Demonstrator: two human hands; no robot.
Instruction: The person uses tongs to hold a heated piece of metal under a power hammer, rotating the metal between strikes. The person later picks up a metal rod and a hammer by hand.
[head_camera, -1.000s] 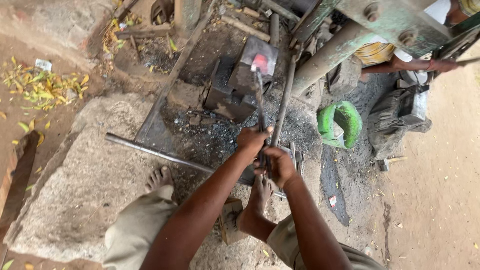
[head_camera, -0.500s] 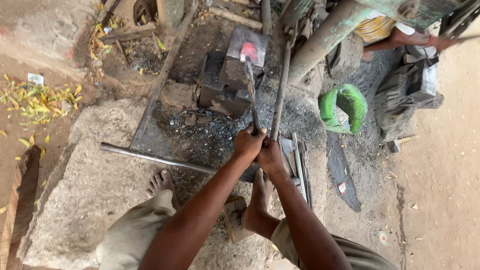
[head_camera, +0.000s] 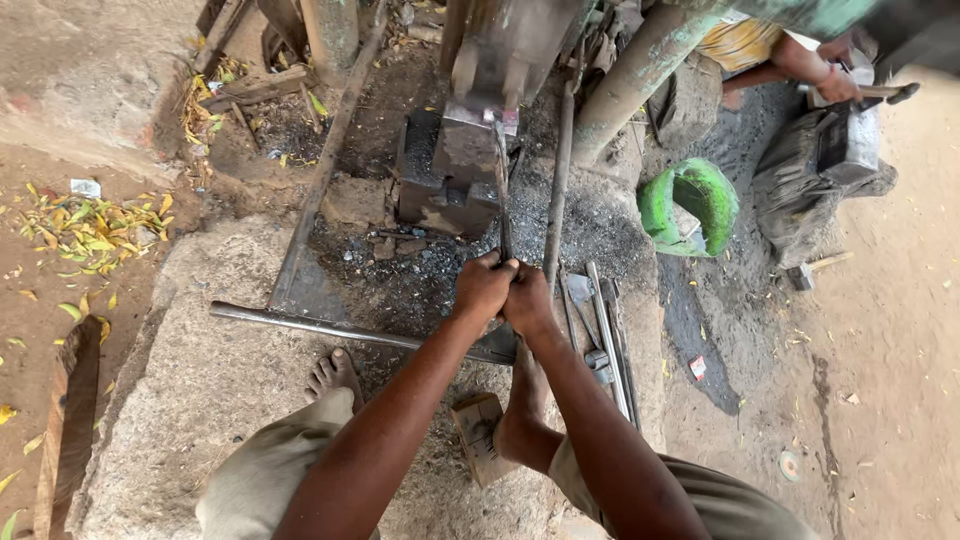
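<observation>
Head view: left hand (head_camera: 483, 288) and right hand (head_camera: 527, 300) are clenched together round the tongs (head_camera: 502, 190), held at arm's length so the glowing metal (head_camera: 492, 115) sits on the anvil (head_camera: 455, 165) under the hammer head (head_camera: 495, 55), past the stone slab's (head_camera: 200, 380) far edge.

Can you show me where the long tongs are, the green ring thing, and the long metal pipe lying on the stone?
tongs (head_camera: 503, 190), head view, on the middle of the thin handles.
green ring (head_camera: 656, 200), head view, on its left rim.
metal pipe (head_camera: 300, 323), head view, on its bare left stretch.
</observation>
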